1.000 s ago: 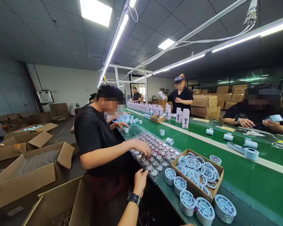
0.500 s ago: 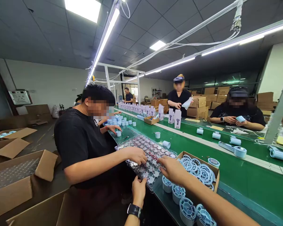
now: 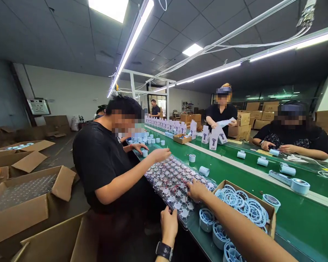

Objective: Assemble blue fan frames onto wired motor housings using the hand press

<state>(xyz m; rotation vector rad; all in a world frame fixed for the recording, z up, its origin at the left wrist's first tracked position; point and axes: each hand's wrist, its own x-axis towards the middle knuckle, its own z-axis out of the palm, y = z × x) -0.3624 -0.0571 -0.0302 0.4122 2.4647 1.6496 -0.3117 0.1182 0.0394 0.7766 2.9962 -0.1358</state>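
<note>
A clear plastic tray [image 3: 186, 222] full of round silvery parts with red wires lies along the near bench edge. At its near edge my left hand [image 3: 168, 223], with a black watch on the wrist, pinches the rim between thumb and fingers. Above the tray's right side my right hand [image 3: 197, 190] reaches down, fingers apart, tips at the silvery parts [image 3: 177, 189]; nothing shows in its grasp. Below my right forearm stand several light-blue round housings [image 3: 207, 219]. A co-worker's hand [image 3: 161, 154] is over the tray's far end.
A cardboard box [image 3: 272, 222] of light-blue rings [image 3: 251, 209] stands right of my right hand. Beyond runs a green conveyor [image 3: 235, 171] carrying blue cylinders and white printed boxes [image 3: 213, 140]. At left sits a co-worker [image 3: 104, 163]; open cartons [image 3: 24, 203] lie on the floor. Two more people work opposite.
The co-worker's hand has lifted from the tray's middle toward its far end. My view has turned slightly left. My left hand stays at the tray's edge, my right over the parts.
</note>
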